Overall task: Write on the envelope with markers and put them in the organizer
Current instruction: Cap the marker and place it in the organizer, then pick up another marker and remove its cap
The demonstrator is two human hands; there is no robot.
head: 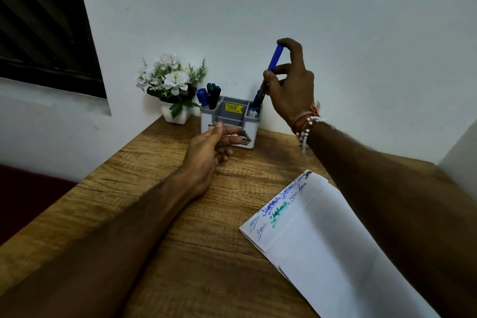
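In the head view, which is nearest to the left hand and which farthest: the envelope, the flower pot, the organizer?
1. Organizer, right at the left hand's fingers.
2. Flower pot, behind, further left.
3. Envelope, lower right, near the person.

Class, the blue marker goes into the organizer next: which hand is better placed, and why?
Right. The right hand holds the blue marker just above the organizer's right compartment; the left hand holds nothing in front of it.
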